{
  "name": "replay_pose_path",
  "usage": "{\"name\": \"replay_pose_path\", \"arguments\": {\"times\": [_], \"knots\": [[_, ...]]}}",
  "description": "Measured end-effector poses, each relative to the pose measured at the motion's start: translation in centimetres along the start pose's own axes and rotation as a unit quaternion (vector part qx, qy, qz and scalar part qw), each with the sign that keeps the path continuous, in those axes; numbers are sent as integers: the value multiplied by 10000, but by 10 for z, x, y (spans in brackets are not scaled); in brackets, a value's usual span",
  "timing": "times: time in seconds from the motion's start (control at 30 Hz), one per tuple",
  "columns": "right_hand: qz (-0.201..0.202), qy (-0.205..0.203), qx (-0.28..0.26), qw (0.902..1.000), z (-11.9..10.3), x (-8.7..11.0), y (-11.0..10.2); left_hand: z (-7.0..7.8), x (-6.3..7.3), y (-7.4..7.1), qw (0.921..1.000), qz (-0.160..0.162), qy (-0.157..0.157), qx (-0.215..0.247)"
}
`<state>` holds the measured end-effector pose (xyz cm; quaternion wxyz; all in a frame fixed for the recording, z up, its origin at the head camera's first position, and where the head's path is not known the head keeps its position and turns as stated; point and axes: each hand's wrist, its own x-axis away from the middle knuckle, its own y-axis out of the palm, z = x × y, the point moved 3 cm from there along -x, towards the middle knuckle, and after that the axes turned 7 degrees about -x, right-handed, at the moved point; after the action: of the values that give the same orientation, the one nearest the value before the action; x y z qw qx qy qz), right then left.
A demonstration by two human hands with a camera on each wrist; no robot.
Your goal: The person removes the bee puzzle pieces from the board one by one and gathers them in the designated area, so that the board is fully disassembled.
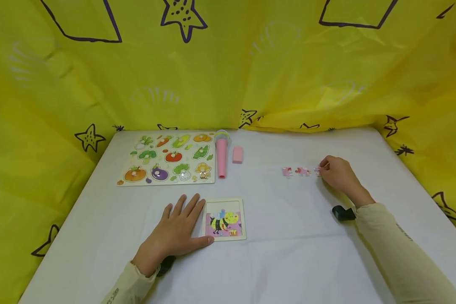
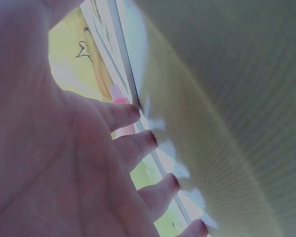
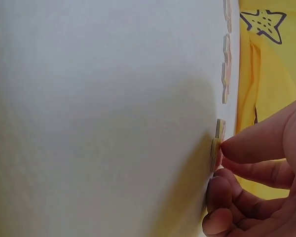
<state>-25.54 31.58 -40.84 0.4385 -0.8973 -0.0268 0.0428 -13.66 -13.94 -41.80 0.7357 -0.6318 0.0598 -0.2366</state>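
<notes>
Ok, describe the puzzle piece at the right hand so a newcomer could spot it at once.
On the white table, look to the right of the bee puzzle and farther back, where small pink pieces lie in a row. The puzzle piece you want is at the row's right end. Unlike its two neighbours, it is pinched by the right hand.

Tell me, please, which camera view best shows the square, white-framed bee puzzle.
The head view: it shows the bee puzzle whole and face-up, the left hand at its edge. The left wrist view seems to catch only its pale edge; the right wrist view shows none.
</notes>
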Motion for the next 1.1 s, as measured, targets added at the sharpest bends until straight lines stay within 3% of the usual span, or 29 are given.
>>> {"name": "replay_pose_path", "arguments": {"times": [0.2,0.47,0.8,1.1], "knots": [[199,28,40,9998,-8,2,2,1,-1,-1,10000,-13,18,1],[236,-128,-174,9995,-44,6,16,2,-1,-1,10000,-13,0,-45],[354,-1232,-572,9901,-98,20,43,1,-1,0,10000,1,2,-62],[-119,-1836,-806,9796,-142,30,79,0,0,-1,10000,11,23,-31]]}}
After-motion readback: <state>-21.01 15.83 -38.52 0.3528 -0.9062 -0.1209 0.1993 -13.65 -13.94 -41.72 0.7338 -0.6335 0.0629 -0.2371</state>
